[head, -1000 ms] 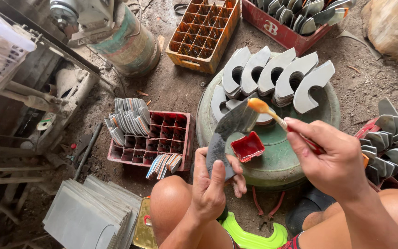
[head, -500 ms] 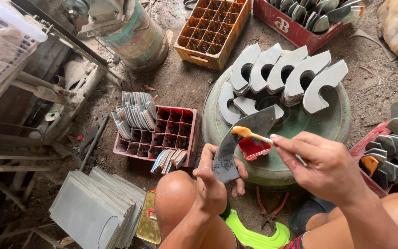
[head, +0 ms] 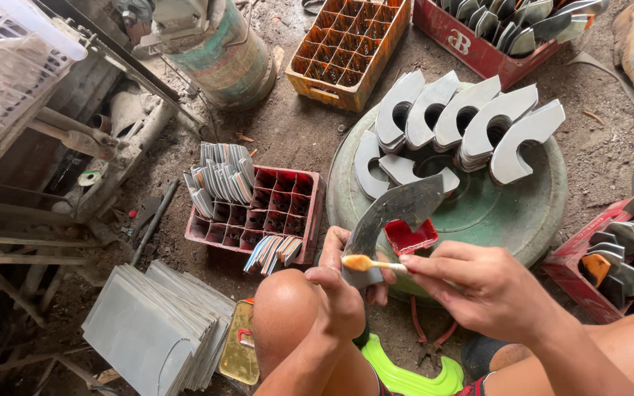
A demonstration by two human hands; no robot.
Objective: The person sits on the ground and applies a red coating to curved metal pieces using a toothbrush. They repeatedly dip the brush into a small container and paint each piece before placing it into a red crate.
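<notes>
My left hand [head: 346,282] grips the lower end of a curved grey metal blade [head: 398,213] and holds it upright over my knee. My right hand [head: 478,286] pinches a thin brush [head: 372,264] whose yellow-orange tip rests against the blade's base. Right behind the blade a small red square dish [head: 414,238] with red paint sits on the near edge of a round green drum lid [head: 508,216]. Rows of curved metal blades [head: 464,121] lie stacked on the lid's far side.
A red crate [head: 262,216] with blades in some cells stands left of the lid. Flat grey sheets [head: 152,330] are piled at lower left. An orange crate [head: 346,48], more red crates [head: 618,253] of blades, a green drum [head: 225,55] and pliers [head: 427,345] lie around.
My right hand has lowered the brush from the blade's upper part, past the red dish, to the blade's base. The left hand has kept hold of the blade.
</notes>
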